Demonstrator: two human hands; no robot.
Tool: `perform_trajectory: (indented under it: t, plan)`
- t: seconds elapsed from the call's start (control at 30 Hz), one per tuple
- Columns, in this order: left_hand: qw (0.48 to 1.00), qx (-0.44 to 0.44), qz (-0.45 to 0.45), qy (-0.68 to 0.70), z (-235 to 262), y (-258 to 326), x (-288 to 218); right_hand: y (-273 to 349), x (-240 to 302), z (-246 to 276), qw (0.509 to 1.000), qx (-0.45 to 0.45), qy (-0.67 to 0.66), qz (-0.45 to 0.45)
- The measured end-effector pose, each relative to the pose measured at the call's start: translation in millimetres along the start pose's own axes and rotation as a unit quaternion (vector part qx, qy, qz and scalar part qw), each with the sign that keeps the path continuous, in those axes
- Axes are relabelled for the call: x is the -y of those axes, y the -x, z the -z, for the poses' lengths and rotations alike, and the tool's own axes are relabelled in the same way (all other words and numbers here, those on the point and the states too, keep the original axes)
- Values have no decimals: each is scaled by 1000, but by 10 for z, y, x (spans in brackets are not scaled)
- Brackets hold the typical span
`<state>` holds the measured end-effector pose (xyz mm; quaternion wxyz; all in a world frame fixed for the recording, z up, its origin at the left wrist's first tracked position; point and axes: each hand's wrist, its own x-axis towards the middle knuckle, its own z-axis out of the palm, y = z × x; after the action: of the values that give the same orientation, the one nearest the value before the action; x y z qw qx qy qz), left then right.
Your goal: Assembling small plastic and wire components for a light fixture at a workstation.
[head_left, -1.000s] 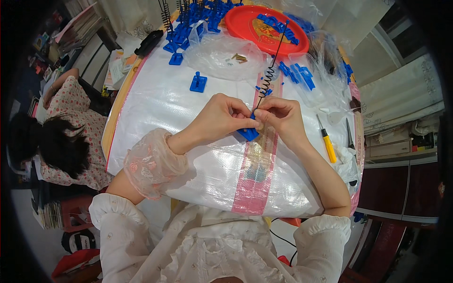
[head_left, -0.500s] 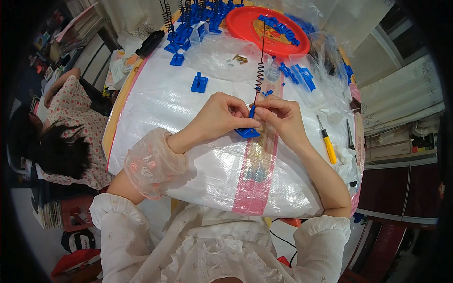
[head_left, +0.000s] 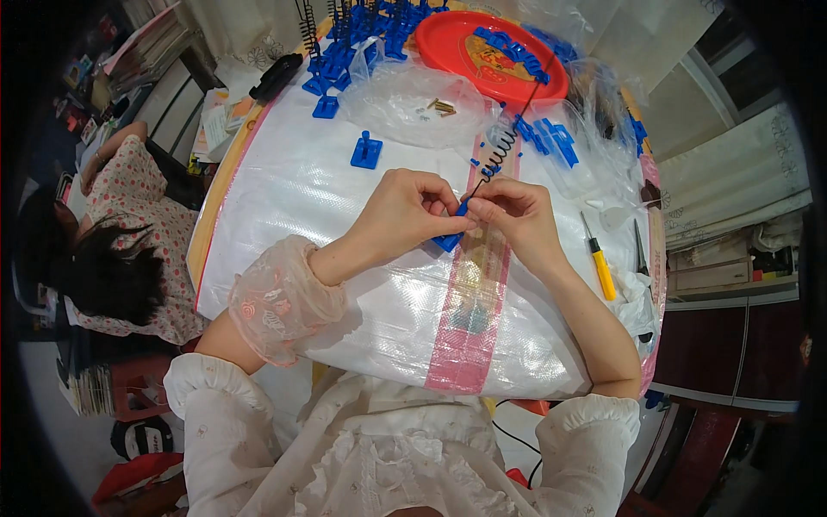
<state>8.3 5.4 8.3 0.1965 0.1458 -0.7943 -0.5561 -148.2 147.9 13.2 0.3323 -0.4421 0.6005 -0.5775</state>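
- White sheet [head_left: 370, 327] over the table, partly hidden beneath both arms.
- Red tray [head_left: 435, 59] beyond, holding blue pieces.
- Left hand [head_left: 409, 207] pinching the blue stand, covering much of it.
- Right hand [head_left: 517, 215], fingers closed on the black wire's foot; contact hidden.
- Black wire [head_left: 498, 161], coiled, tip blurring against the tray.
- Blue stand [head_left: 449, 242] between the hands.

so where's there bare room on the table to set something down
Bare white sheet shows between the lone blue stand and the wooden left edge, and nearer than the held blue base, either side of the pink stripe. The far side is crowded with blue stands, clear bag and red tray; a yellow-handled tool lies at right.
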Motion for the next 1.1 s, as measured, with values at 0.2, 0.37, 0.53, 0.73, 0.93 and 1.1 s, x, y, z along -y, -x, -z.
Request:
perform_trajectory:
  t: [0.2, 0.37, 0.53, 0.73, 0.93, 1.1]
  plan:
    - [1000, -4, 17, 25, 12, 14, -58, 9, 35, -24, 998, -28, 37, 50]
    - [999, -2, 28, 42, 13, 9, -90, 15, 39, -37, 996, -57, 37, 58]
    - [999, -8, -8, 50, -4, -12, -38, 9, 29, -11, 997, -68, 20, 40]
    - [999, 5, -7, 38, 17, -8, -59, 18, 72, -21, 997, -80, -3, 21]
    - [999, 0, -48, -12, 32, -16, -23, 26, 69, -4, 997, -80, -7, 11]
    - [997, 12, -14, 69, 40, -28, -20, 17, 84, 0, 995, -95, -15, 11]
